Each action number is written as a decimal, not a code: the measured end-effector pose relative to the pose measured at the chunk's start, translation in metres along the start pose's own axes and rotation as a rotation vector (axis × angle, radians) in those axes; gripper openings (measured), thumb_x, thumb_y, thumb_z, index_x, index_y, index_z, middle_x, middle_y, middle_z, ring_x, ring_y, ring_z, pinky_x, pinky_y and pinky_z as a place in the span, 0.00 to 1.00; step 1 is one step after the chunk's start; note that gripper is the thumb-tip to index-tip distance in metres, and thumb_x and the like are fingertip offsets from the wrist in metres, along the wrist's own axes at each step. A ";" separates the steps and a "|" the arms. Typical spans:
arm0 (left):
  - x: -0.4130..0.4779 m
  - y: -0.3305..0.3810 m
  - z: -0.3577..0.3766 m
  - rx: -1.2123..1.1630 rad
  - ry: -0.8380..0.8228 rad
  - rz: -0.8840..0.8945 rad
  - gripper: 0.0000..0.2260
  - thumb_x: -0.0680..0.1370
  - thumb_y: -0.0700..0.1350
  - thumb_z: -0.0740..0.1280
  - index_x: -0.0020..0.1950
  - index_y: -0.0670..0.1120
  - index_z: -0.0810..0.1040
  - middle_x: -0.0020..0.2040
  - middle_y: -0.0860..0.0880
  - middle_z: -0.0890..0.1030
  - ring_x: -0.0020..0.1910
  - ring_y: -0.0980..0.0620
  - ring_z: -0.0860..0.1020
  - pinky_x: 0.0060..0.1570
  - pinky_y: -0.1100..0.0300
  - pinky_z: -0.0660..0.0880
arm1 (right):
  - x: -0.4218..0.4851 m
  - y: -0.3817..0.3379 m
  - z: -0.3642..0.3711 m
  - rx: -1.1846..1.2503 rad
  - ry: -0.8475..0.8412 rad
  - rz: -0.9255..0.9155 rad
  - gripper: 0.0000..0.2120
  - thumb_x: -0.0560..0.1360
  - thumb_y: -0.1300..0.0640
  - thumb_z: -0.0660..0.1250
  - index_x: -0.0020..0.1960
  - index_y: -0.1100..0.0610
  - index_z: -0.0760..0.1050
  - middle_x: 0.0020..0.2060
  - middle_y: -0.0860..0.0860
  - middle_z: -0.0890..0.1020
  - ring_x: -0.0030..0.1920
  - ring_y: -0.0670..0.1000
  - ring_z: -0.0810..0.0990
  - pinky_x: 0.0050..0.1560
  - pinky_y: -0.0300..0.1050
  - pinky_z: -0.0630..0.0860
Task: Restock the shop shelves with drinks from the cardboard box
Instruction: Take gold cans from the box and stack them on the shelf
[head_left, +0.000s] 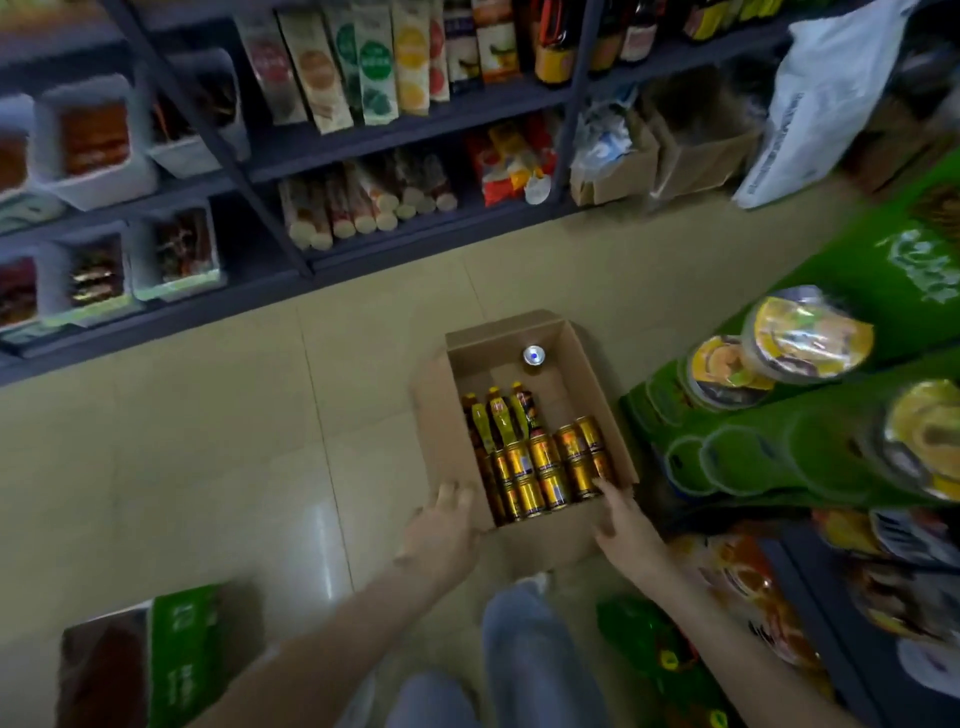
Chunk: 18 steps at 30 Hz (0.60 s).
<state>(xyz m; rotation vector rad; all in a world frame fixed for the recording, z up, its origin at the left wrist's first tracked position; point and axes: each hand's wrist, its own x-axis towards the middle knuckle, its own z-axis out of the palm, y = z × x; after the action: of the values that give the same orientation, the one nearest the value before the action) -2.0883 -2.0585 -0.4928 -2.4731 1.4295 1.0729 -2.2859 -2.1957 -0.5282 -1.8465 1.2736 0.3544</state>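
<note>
Head view: looking down a shop aisle at a tiled floor.
Cardboard box: open-topped, standing on the floor in mid-aisle, just beside the foot of the green display stand on the right.
Gold cans: packed upright in rows across the near half of the box, touching one another.
Bottles: three, with yellow labels, side by side just behind the cans on the left side of the box.
Silver-topped can: alone near the far wall of the box, well apart from the other drinks.
Left hand: fingers loosely extended and blurred, laid against the near left corner of the box; no clasp is plainly shown.
Right hand: fingers straight, reaching over the near right corner of the box, tips beside the rightmost gold cans; holding nothing.
Shelving unit: dark metal, along the far side of the aisle, carrying upright pouches, rolled packets and white bins.
Bowl lids: round, yellow-printed, set in the display stand.
White plastic bag: at upper right.
Legs in jeans: below the box, between the forearms.
</note>
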 end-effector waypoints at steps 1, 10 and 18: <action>0.021 -0.002 0.005 -0.014 -0.015 -0.013 0.25 0.80 0.47 0.58 0.75 0.47 0.55 0.72 0.46 0.62 0.66 0.44 0.68 0.62 0.53 0.68 | 0.020 0.005 0.005 -0.009 -0.017 0.023 0.34 0.77 0.65 0.64 0.77 0.49 0.54 0.72 0.54 0.65 0.67 0.53 0.71 0.62 0.46 0.72; 0.252 -0.017 0.179 -0.310 -0.213 -0.226 0.32 0.81 0.48 0.57 0.78 0.45 0.42 0.74 0.45 0.60 0.69 0.45 0.65 0.67 0.51 0.65 | 0.238 0.092 0.119 0.073 -0.036 0.097 0.34 0.78 0.57 0.63 0.74 0.39 0.48 0.71 0.54 0.66 0.67 0.54 0.70 0.63 0.52 0.71; 0.420 -0.030 0.293 -0.688 -0.205 -0.331 0.32 0.83 0.52 0.55 0.78 0.53 0.36 0.73 0.40 0.59 0.70 0.41 0.62 0.67 0.47 0.63 | 0.394 0.151 0.194 0.130 0.003 0.042 0.37 0.79 0.53 0.62 0.77 0.40 0.41 0.76 0.51 0.58 0.74 0.54 0.60 0.68 0.50 0.63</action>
<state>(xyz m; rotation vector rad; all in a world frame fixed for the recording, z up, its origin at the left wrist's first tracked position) -2.0869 -2.2291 -0.9767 -2.7469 0.6126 1.8978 -2.2001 -2.3147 -0.9684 -1.7139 1.3081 0.2839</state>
